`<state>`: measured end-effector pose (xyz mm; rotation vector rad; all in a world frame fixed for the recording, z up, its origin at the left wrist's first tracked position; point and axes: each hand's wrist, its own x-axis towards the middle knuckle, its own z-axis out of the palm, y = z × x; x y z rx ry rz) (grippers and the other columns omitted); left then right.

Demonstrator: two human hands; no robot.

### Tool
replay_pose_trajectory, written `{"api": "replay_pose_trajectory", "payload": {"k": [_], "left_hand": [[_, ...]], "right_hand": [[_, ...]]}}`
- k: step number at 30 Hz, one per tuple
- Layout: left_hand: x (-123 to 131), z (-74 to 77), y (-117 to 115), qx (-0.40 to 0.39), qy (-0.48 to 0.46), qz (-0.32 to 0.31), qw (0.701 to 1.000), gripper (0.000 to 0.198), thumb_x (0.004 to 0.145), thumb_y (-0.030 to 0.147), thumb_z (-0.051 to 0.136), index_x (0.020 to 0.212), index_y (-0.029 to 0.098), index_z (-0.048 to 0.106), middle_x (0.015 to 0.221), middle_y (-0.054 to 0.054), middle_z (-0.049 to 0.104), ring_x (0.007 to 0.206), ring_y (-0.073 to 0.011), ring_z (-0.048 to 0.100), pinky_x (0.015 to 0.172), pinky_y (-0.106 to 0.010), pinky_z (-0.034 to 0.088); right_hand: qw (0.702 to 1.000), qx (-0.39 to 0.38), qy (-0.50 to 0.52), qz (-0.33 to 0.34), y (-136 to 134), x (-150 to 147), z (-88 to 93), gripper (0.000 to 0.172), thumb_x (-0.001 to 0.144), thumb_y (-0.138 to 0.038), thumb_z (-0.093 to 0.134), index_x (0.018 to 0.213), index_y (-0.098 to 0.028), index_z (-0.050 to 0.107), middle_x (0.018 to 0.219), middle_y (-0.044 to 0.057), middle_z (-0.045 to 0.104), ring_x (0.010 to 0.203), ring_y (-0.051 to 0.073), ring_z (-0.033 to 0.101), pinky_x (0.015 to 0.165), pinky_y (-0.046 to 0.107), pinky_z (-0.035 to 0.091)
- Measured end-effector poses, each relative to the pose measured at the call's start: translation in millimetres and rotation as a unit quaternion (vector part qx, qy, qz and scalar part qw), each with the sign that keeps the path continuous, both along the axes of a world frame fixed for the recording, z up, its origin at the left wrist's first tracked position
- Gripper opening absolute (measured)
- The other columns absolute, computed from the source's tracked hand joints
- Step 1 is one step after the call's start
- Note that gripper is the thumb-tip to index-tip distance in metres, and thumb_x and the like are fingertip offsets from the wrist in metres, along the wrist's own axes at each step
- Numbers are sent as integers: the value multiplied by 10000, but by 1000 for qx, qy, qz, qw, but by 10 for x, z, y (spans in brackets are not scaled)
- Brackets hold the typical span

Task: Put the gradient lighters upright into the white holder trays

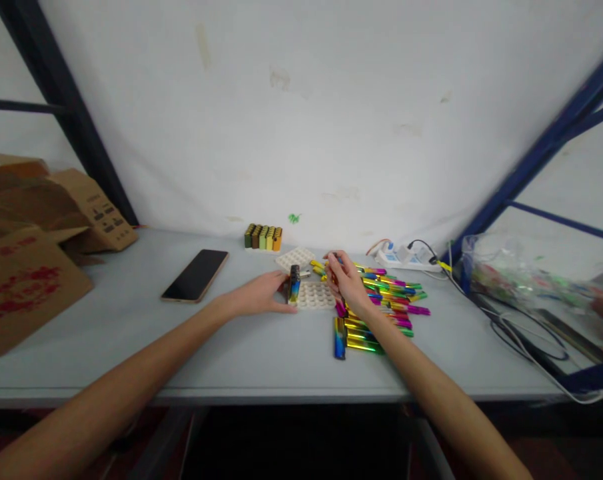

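My left hand (261,294) lies at the left end of a white tray with round holes (315,295), thumb and fingers apart. It is beside a short row of shiny blue-and-yellow lighters (294,283) standing upright there, and seems to touch them. Over the tray's right end, my right hand (347,283) is closed with curled fingers around what looks like a lighter; only a dark end shows. A pile of shiny lighters (394,288) in gold, green, pink and blue lies under and beyond my right wrist. One blue lighter (340,338) lies at the pile's near edge.
Behind the hands are a second white holed tray (295,258) and a block of upright green, brown and yellow lighters (263,238). A phone (196,275) and cardboard boxes (31,287) are leftward. A power strip (406,256) with cables and plastic bags (526,273) are rightward.
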<state>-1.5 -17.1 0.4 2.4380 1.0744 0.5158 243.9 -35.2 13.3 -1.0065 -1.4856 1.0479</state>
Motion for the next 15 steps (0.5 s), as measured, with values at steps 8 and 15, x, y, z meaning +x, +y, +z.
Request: {"api": "replay_pose_trajectory", "payload": {"k": [8,15], "left_hand": [[10,2,10,7,15,1,1000,647,740,681,753,1094,150,646,1068,-118,709,938,-304,665,851,-374,518],[10,5,2,12,24,6,1000,641,740,663,766,1107,152,642,1090,-119,709,955,-305,670,876,-371,519]], "right_hand": [[987,-130,65,70,-5,-128,-74,648,871,-846,400,632,-244,392,524,-65,242,443,107,181,416,257,163],[988,-142,53,17,-3,-142,-128,606,935,-727,390,569,-249,322,508,-55,229,414,103,163,387,255,144]]}}
